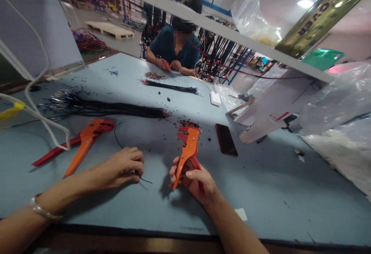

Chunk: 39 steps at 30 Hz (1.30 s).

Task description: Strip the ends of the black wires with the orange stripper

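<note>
The orange-and-red metal wire stripper (188, 145) is standing almost upright in my right hand (195, 180), near the front edge of the blue-grey tabletop (275, 184), roughly mid-way along it. Its toothed jaws point away from me, with the orange handle in front and the red one tucked behind. My fingers are wrapped tight round both handles, thumb laid across the front.

My left hand (123, 167) sits just to the left, fingers curled and pressed down on a thin black wire (116, 136). One short end pokes out toward the stripper and the rest loops away past my knuckles. There's a silver bracelet (40, 209) on that wrist.

Just beyond the jaws there's a little heap of dark insulation bits (188, 123), and a black smartphone (226, 139) lies flat just right of that. Further left a second orange-and-red stripper (87, 138) lies on its side with a white cable (49, 126) looping over its handles. Behind it a long bundle of black wires (116, 110) stretches across the tabletop.

At the far edge a person in a dark teal top (174, 47) sits with both hands on the table. Clear plastic bags (339, 99) pile up along the right edge.
</note>
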Tool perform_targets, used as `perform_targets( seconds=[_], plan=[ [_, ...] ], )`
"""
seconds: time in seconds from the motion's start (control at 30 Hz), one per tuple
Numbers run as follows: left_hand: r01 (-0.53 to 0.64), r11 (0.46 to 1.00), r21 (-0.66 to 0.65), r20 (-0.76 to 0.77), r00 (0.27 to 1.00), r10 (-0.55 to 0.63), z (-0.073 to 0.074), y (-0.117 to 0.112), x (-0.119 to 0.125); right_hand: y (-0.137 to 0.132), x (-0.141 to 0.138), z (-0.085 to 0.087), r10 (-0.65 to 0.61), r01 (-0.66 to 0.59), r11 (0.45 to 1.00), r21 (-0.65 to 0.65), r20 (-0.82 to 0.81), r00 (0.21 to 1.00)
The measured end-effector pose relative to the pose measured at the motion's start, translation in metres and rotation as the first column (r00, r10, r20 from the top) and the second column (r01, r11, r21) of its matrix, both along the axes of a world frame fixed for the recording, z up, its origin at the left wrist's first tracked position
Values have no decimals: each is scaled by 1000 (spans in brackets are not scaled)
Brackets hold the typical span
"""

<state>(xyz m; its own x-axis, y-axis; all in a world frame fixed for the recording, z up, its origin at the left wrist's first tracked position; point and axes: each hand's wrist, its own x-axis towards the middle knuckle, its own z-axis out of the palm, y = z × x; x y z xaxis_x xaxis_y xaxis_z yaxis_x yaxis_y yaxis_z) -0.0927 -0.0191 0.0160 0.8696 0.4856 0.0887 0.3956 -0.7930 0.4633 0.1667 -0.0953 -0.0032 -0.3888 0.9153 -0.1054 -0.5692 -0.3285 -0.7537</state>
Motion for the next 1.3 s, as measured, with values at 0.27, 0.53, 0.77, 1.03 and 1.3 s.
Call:
perform_targets(
  seconds=[0.27, 0.53, 0.77, 1.03, 1.3],
  plan=[
    [-336, 925, -177, 312, 873, 376, 13, 25, 49, 2, 19, 7, -41, 26, 995, 94, 161, 986],
    [-361, 895, -262, 439, 781, 444, 4, 43, 77, -1, 34, 18, -10, 5, 1000, 20, 259, 966],
    [-348, 843, -409, 464, 716, 521, 11, 36, 62, -5, 21, 6, 48, -43, 997, -61, 75, 996],
    [-213, 856, -471, 431, 791, 434, 17, 36, 59, -7, 17, 4, 99, -99, 993, -57, -6, 995],
    [-120, 861, -494, 450, 812, 371, 18, 34, 59, -7, 15, 4, 140, -138, 990, -27, 75, 987]
  ],
)
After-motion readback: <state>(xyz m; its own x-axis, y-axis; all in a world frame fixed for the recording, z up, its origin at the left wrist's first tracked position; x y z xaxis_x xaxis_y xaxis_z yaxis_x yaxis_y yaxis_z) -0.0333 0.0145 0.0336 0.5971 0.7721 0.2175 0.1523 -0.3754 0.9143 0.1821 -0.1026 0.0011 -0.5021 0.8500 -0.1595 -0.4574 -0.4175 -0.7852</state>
